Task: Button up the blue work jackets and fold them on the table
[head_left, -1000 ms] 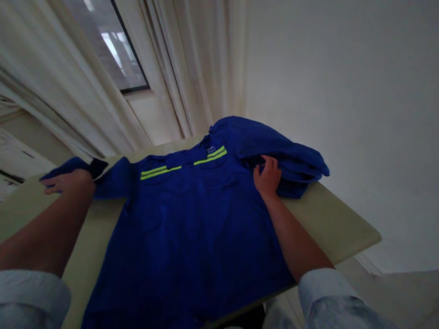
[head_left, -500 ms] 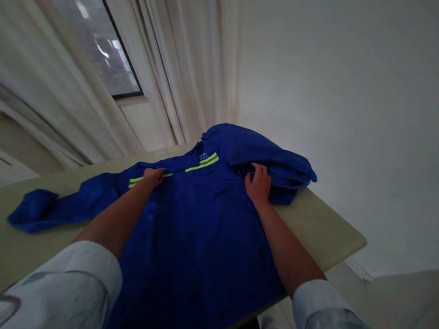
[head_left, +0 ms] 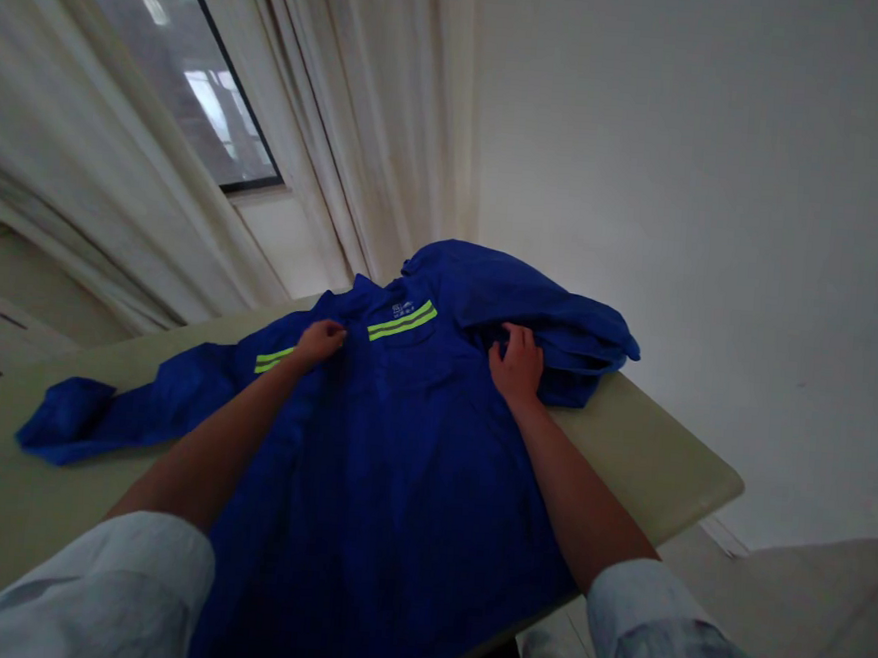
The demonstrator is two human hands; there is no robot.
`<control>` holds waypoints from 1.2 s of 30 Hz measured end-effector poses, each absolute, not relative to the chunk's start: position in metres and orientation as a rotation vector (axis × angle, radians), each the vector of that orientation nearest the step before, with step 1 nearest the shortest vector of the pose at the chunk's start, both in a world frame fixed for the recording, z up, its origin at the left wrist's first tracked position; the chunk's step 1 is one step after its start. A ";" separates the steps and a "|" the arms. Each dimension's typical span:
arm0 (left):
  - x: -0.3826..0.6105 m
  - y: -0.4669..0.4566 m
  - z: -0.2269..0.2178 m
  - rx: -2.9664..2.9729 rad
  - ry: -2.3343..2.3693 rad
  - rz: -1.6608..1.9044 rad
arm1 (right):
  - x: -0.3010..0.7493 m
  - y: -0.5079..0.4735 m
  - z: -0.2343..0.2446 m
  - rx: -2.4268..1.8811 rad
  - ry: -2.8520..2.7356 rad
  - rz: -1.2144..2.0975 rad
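A blue work jacket (head_left: 399, 467) with neon yellow stripes (head_left: 401, 321) lies front up on a pale table (head_left: 671, 456). My left hand (head_left: 319, 342) is closed on the jacket's front near the chest, between the two stripes. My right hand (head_left: 516, 364) rests on the jacket's right shoulder, fingers curled into the bunched right sleeve (head_left: 574, 338). The left sleeve (head_left: 125, 407) lies stretched out to the left on the table.
Cream curtains (head_left: 332, 141) and a window (head_left: 178, 70) are behind the table's far edge. A plain white wall (head_left: 719, 188) is to the right. The table's right corner (head_left: 729, 480) ends above the floor.
My left hand left the left sleeve's cuff and came to the chest, where it now grips the front fabric slightly higher. My right hand has hardly moved.
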State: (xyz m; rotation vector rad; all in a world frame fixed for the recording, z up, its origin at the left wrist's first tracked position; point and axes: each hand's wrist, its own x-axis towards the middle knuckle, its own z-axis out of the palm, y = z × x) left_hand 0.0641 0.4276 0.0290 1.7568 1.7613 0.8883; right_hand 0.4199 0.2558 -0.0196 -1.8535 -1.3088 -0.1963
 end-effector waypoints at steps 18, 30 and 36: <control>0.081 0.407 -0.016 1.517 1.408 0.970 | 0.429 0.259 -0.026 -1.852 -1.333 -0.185; 0.076 0.384 -0.043 2.301 1.234 0.926 | 0.416 0.251 -0.008 -1.665 -1.384 -0.368; 0.075 0.392 -0.041 2.367 1.248 0.798 | 0.279 0.224 0.040 -1.125 -2.208 0.185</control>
